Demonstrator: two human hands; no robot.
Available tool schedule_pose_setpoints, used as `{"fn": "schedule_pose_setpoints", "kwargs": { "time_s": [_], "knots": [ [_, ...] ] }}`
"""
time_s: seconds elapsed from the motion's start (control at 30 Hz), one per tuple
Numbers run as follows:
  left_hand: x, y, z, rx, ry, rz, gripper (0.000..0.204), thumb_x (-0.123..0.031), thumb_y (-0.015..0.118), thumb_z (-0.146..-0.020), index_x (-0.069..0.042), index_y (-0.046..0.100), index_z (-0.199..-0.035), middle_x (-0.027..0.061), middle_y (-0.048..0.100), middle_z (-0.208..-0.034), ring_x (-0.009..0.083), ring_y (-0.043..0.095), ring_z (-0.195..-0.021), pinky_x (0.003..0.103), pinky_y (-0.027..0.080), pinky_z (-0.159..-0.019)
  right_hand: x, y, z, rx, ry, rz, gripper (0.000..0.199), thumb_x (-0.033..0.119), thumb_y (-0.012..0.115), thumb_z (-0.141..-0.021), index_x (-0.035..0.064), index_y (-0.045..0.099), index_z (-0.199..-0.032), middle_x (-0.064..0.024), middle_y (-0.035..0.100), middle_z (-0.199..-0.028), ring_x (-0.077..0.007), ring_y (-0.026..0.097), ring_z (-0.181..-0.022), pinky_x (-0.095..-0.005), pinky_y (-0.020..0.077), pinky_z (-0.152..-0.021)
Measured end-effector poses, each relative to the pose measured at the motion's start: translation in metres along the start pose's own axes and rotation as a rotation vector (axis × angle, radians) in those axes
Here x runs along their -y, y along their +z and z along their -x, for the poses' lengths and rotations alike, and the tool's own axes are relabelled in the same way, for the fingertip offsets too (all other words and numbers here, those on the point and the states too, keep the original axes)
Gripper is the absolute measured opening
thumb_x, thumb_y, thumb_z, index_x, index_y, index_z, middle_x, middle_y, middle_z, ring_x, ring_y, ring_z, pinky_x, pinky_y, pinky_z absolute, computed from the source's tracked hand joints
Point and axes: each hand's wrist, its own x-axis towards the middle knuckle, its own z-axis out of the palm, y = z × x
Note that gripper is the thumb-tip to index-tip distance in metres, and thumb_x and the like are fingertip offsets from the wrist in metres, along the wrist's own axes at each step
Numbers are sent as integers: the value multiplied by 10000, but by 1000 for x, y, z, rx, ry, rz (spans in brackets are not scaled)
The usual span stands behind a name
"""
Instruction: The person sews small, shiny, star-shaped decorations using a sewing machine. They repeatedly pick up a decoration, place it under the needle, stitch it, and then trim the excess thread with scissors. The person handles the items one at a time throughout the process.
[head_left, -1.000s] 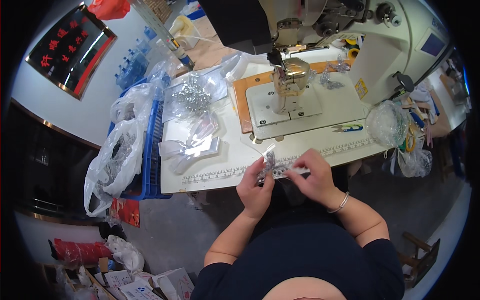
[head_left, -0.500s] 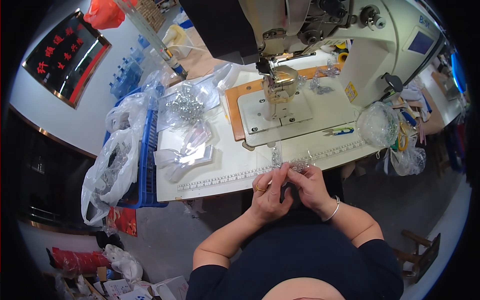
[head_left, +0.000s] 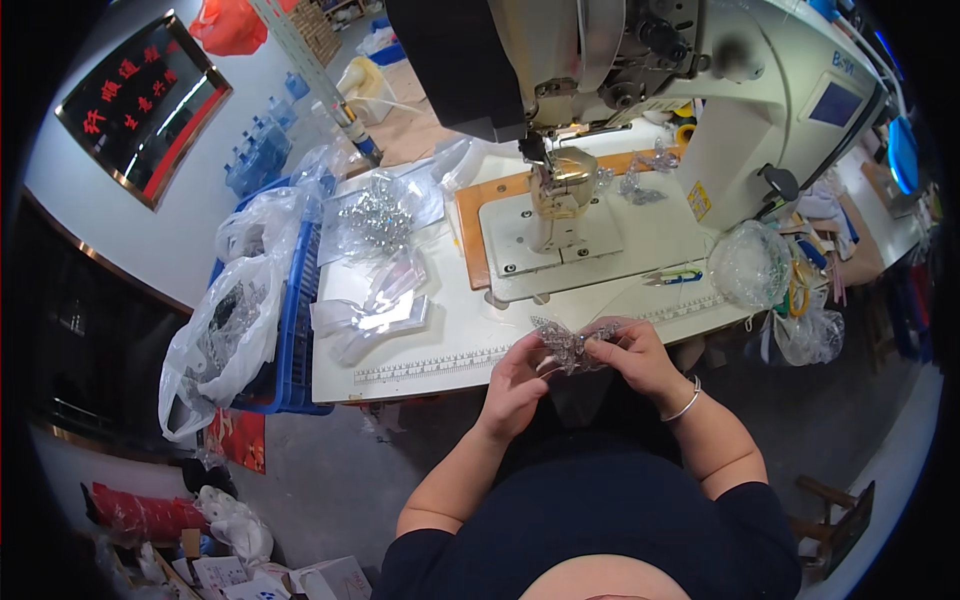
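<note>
Between my hands, just off the front edge of the sewing table (head_left: 450, 345), is a glittery silver butterfly-shaped piece (head_left: 565, 345). My right hand (head_left: 640, 362) pinches its right side, the thumb lying on top near the middle. At its left edge my left hand (head_left: 512, 388) curls its fingers against the piece, with the thumb lower and apart from it; part of the grip is hidden. Beyond the hands stands a white sewing machine (head_left: 545, 225) with a raised post. Similar silver pieces (head_left: 640, 190) lie behind the post.
A heap of silver pieces (head_left: 378, 215) and clear plastic packets (head_left: 385, 315) lie on the left of the table. Beside it stands a blue crate (head_left: 298, 340) with plastic bags. Thread snips (head_left: 675, 277), a printed ruler strip (head_left: 430, 368) and a clear bag (head_left: 748, 262) are also around.
The silver piece now shows spread open between my hands. My left hand has shifted left and its fingers have parted somewhat. My right thumb still presses on the piece.
</note>
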Motion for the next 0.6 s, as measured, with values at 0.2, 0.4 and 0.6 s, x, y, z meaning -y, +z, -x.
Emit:
{"fn": "schedule_pose_setpoints", "kwargs": {
  "time_s": [0.2, 0.4, 0.6],
  "knots": [
    [-18, 6, -15, -39, -92, 91, 456, -86, 585, -776, -18, 455, -1207, 99, 507, -1204, 220, 466, -1147, 379, 372, -965, 0, -5, -1, -19, 11, 48, 202, 154, 620, -851, -18, 622, -957, -46, 643, -803, -80, 571, -704, -217, 463, -635],
    [2, 19, -25, -400, 34, -284, 280, 62, 651, -747, 11, 553, -1004, 63, 611, -907, 125, 580, -825, 252, 478, -760, -9, -7, -9, 2, -28, 38, 202, 147, 624, -844, -36, 624, -928, -55, 644, -788, -102, 583, -699, -237, 470, -649],
    [6, 13, -25, -459, 82, -280, 264, 67, 644, -752, 17, 550, -994, 56, 607, -878, 124, 580, -789, 250, 476, -737, -10, 0, -17, -18, 11, 0, 183, 128, 638, -828, -36, 636, -909, -61, 647, -783, -111, 590, -705, -247, 479, -673]
  ]
}}
